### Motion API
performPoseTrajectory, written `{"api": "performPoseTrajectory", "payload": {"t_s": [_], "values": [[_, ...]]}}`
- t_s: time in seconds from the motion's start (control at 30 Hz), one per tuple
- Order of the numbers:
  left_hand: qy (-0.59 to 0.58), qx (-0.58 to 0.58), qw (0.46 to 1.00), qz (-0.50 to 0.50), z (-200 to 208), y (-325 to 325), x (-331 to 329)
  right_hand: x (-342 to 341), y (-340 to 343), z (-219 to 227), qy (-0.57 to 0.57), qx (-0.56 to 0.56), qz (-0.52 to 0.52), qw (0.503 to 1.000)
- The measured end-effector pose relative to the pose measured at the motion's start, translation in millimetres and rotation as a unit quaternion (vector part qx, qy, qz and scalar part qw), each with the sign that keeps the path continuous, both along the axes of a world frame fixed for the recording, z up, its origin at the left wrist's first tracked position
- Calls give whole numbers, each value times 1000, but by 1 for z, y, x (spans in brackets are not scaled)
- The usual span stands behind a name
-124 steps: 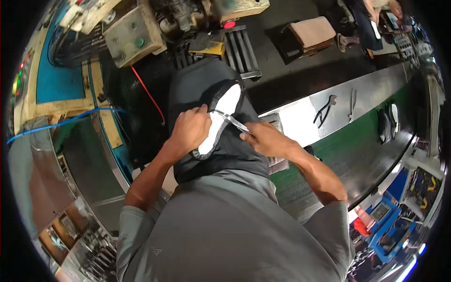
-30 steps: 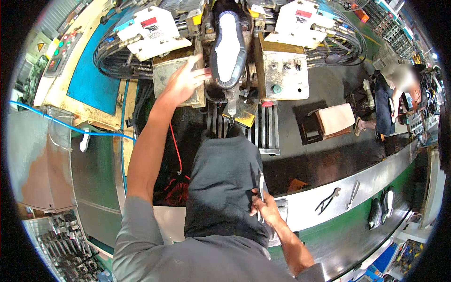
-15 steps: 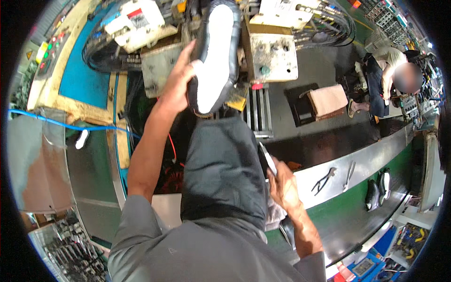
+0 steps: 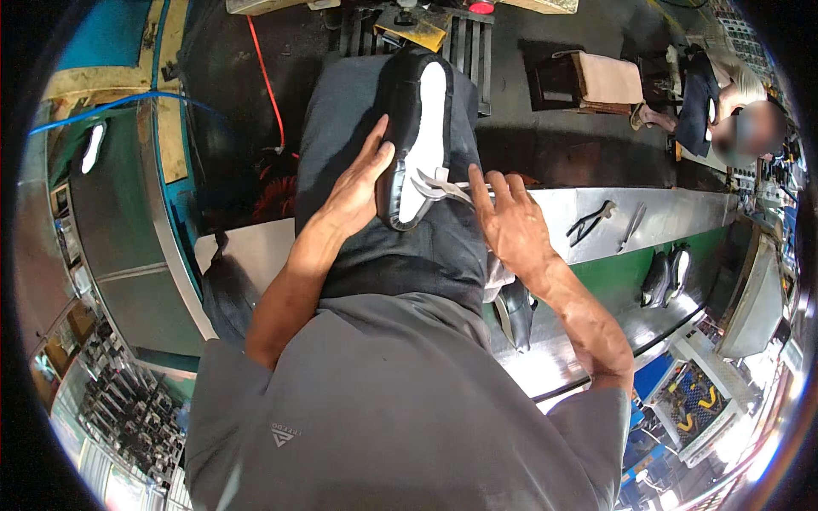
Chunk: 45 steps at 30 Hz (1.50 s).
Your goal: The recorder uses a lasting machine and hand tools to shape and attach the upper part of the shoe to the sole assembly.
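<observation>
— Where's the shoe [image 4: 432, 119]?
— Sole up on the lap of the dark trousers [image 4: 336, 106], its white face showing.

— And the hands?
— The left hand [image 4: 351, 198] lies along the shoe's left side, thumb at its edge; whether it clamps, I can't tell. The right hand [image 4: 515, 228], just right of the shoe, is wrapped on the pincers [image 4: 449, 192], whose metal head is over the sole's near part.

— What surface is beside it?
— Right of the shoe, a shiny metal strip [image 4: 682, 202] bearing pliers [image 4: 590, 220] and a slim tool [image 4: 630, 226]; nearer than that, a green belt [image 4: 615, 274] with a dark pair [image 4: 656, 279].

— And the room?
— Left of the shoe, a red hose [image 4: 266, 75] hangs, with a blue hose [image 4: 128, 100] farther out. Beyond it to the right, a padded stool [image 4: 609, 79] and a seated person [image 4: 700, 85], well apart.
</observation>
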<state>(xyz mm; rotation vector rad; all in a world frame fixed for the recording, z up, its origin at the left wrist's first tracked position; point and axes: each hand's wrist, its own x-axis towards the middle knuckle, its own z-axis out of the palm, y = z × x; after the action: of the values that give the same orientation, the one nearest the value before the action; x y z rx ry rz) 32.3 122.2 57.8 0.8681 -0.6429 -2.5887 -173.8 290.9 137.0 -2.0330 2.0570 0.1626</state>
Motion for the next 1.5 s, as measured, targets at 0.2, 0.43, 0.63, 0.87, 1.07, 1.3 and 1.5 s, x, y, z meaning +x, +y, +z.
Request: {"api": "performPoseTrajectory", "payload": {"t_s": [0.2,0.43,0.63,0.87,1.07,1.3,1.5], "values": [[-8,-2,1000,5,-8,15,8,9,-17,2,100,-51,38,993],[-87,-166,982,-21,-28,20,14,3,-18,5,-245,108,-71,961],[-231,-390,884,-111,-15,19,7,-22,-8,0,-359,152,-194,900],[-166,-391,891,-159,-15,15,11,12,-31,11,-373,-133,-110,912],[-86,-375,907,-173,-15,1,17,4,-33,9,-392,-10,-149,908],[-59,32,996,-65,-1,-3,15,-5,-25,-7,-297,15,-160,941],[-159,-155,974,-46,-13,10,-2,-16,-84,1,-264,-242,-189,914]]}}
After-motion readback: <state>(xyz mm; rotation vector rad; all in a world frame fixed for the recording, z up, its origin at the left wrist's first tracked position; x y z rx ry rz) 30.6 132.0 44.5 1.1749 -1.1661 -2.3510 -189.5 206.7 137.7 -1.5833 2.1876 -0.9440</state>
